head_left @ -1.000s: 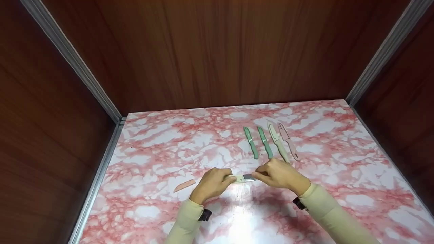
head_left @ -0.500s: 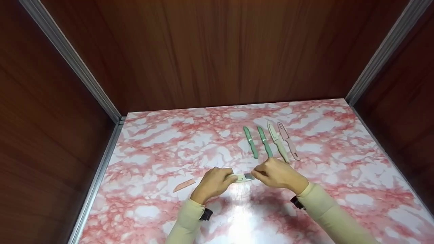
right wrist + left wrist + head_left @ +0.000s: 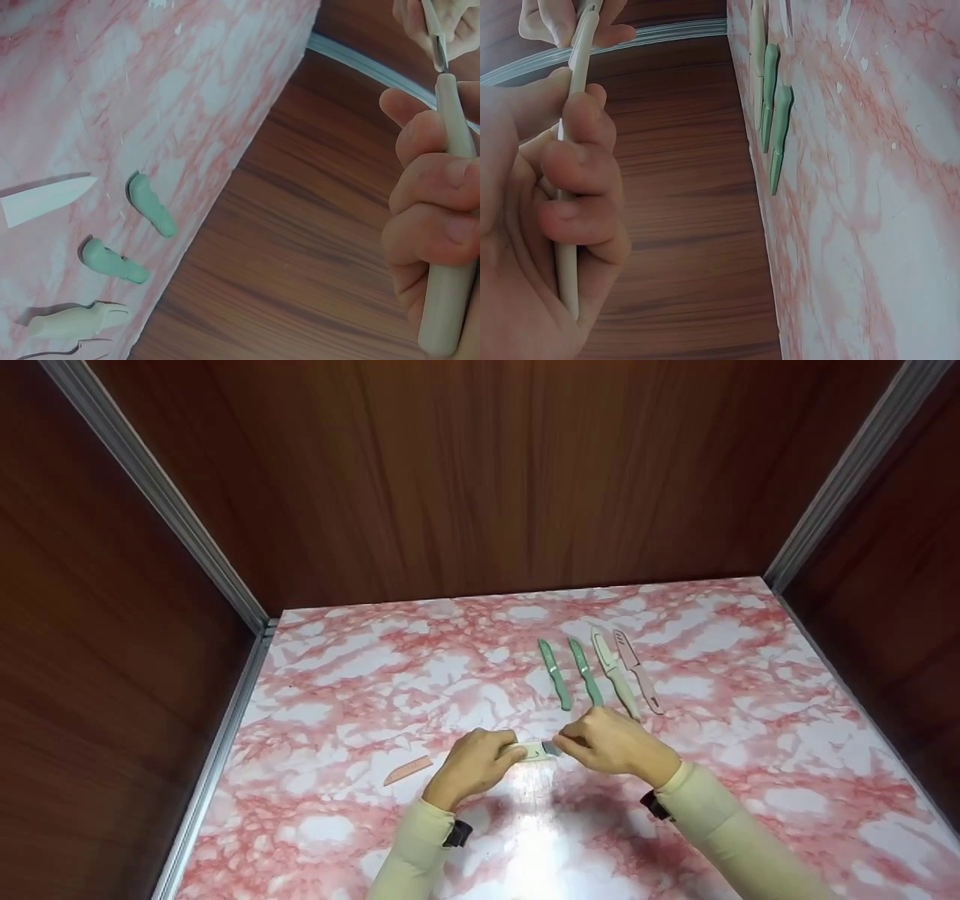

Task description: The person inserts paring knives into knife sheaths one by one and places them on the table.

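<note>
My left hand grips a cream blade cover, thumb on one side and curled fingers on the other. In my right hand is a knife, its cream handle wrapped by the fingers. The two are held end to end over the table, and a short stretch of grey blade shows between the cover and the right fingers. The rest of the blade is hidden inside the cover. In the head view most of the handle is hidden by the right hand.
Two green knives, a cream knife and a pink knife lie side by side beyond the right hand. A pink blade cover rests left of the left hand. Wood-grain panels enclose the marbled table.
The right hand has shifted slightly left toward the left hand. Less of the grey blade shows between cover and fingers than before. The knives on the table stay put.
</note>
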Demonstrator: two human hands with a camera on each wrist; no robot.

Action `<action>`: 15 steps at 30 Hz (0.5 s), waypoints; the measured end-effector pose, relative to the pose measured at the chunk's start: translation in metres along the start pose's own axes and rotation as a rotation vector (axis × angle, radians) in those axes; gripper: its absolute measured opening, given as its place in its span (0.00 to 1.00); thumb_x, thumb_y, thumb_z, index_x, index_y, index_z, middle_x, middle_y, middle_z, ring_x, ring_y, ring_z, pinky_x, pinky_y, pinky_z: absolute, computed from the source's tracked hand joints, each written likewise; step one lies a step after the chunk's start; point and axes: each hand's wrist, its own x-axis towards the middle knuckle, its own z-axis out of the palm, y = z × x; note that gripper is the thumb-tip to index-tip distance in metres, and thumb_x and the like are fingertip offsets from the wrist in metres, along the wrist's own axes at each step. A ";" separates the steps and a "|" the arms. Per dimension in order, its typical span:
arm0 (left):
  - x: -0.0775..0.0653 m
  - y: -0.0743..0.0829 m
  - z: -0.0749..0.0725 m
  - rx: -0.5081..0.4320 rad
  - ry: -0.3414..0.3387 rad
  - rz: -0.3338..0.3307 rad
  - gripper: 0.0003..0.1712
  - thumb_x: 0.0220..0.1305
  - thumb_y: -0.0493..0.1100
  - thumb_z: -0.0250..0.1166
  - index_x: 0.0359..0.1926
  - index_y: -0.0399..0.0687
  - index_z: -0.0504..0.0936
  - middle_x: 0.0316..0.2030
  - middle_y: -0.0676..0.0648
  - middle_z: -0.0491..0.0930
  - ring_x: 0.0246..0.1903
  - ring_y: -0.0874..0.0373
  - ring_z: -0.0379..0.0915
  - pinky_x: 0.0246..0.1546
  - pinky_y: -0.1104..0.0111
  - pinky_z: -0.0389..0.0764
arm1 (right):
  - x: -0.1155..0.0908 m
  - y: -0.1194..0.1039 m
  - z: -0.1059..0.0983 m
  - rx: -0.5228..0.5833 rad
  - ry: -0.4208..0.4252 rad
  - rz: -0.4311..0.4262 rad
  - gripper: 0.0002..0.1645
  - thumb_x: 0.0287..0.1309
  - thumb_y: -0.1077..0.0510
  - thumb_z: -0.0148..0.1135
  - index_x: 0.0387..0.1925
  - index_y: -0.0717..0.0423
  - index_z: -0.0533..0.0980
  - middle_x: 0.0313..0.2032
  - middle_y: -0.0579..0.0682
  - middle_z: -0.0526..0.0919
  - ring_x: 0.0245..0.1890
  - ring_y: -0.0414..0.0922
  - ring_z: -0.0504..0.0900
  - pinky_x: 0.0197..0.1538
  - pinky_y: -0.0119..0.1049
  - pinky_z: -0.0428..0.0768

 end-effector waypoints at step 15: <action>0.002 0.001 0.001 0.005 0.011 -0.007 0.15 0.62 0.54 0.52 0.21 0.55 0.69 0.12 0.59 0.59 0.12 0.67 0.53 0.15 0.75 0.59 | 0.003 -0.002 0.000 -0.019 0.016 -0.019 0.24 0.58 0.54 0.52 0.08 0.43 0.61 0.09 0.33 0.51 0.09 0.27 0.48 0.11 0.23 0.52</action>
